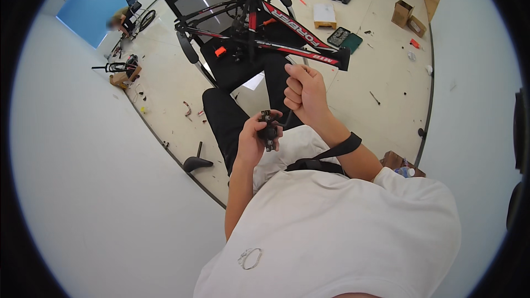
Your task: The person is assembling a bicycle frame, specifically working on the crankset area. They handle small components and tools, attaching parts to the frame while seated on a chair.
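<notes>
In front of my lap, my left hand (255, 140) is closed around a small black bicycle part (269, 131) with bright metal bits at its ends. Its exact kind is hard to make out. Up and to the right of it, my right hand (306, 92) is closed in a fist. From under that fist a thin bent dark rod (287, 120), looking like a hex key, runs down toward the black part. The fingers hide its upper end. Beyond my knees a black and red bicycle frame (298, 30) rests across a black office chair (204, 8).
An orange piece (220, 51) lies on the chair seat. On the floor are an open tool case (343, 38), cardboard boxes (402, 12), a bicycle saddle (197, 163) and a fork (118, 67) beside a box. Another person (120, 19) is at the far left near a wheel (147, 20).
</notes>
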{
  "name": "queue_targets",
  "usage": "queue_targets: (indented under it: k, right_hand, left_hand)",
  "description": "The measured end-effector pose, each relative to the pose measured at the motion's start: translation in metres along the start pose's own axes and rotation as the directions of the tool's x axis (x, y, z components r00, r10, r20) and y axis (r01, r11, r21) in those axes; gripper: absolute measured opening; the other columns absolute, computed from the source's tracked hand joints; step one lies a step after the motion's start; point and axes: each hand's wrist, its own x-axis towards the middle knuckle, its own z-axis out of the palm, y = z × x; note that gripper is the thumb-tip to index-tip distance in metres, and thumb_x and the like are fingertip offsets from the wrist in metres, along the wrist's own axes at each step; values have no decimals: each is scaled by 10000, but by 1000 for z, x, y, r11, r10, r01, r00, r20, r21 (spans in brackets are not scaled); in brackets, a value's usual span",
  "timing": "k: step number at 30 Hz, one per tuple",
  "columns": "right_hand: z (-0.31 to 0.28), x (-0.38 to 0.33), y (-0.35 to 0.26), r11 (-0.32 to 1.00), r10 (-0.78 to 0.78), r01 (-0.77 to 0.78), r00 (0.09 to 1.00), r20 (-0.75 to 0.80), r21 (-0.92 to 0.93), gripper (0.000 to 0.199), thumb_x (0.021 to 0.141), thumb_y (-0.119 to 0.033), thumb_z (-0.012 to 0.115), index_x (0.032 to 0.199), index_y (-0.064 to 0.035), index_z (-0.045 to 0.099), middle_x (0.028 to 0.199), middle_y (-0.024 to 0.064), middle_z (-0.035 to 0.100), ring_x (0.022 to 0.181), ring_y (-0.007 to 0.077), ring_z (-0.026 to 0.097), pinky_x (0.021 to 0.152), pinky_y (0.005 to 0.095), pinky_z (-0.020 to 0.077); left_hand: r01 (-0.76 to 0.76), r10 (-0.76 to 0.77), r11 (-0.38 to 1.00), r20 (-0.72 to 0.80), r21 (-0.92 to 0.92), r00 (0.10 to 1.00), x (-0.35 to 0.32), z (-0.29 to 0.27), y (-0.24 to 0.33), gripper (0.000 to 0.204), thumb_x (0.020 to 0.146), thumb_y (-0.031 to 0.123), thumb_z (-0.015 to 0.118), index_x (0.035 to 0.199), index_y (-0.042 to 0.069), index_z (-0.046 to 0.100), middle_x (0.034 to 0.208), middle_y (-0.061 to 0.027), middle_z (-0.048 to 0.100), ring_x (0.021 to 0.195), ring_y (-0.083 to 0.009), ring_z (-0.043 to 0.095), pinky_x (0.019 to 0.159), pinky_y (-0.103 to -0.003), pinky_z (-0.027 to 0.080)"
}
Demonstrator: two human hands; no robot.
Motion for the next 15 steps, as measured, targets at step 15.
queue_targets:
  k: [15]
  right_hand:
    - [-1, 4, 0, 995, -38, 35, 999, -30, -89, 341, 950, -144, 574, 666, -153, 386, 492, -91, 228, 372, 24, 173, 350, 241, 118]
  left_hand:
    - [-36, 58, 919, -43, 392, 997, 0, 10, 3, 319, 875, 174, 463, 1097, -19, 585, 718, -50, 590, 549, -87, 488, 460, -250, 428]
